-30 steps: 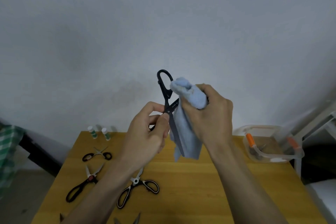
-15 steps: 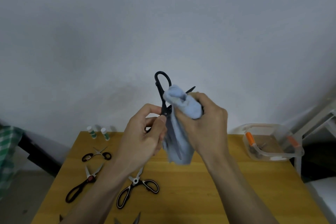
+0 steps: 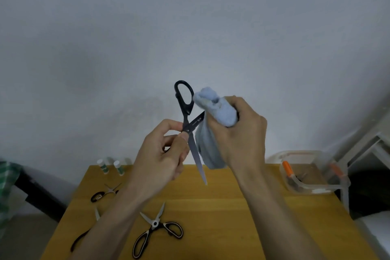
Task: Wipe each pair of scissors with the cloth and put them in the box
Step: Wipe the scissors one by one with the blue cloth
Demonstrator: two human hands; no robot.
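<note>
1. The black scissors (image 3: 185,116) are held up in the air above the counter (image 3: 232,217), splayed open, with one handle loop pointing up and one bare blade pointing down toward the wood. The other blade runs off to the right into the cloth (image 3: 213,124).
2. The blue cloth is bunched around that second blade, its loose tail hanging beside the bare one.
3. To wipe well, I would keep the cloth between skin and edge, draw it along the blade from pivot toward tip, and hold the pivot firm so the blades cannot swing shut on the fingers.
4. The left hand (image 3: 160,160) pinches the scissors at the pivot between thumb and forefinger, the other fingers curled loosely behind.
5. The right hand (image 3: 238,135) is clenched round the cloth and grips the covered blade through it; how far along the blade it sits is hidden.
6. The clear box (image 3: 314,175) stands at the counter's far right corner, well apart from the hands, with orange clips on its rim and something dark inside that I cannot make out.
7. More scissors lie on the counter's left half, among them a black-and-white pair (image 3: 157,232) near the front and a small pair (image 3: 105,193) farther back, so by my reckoning several remain to be wiped.
8. Two little bottles (image 3: 110,167) stand at the back left edge.
</note>
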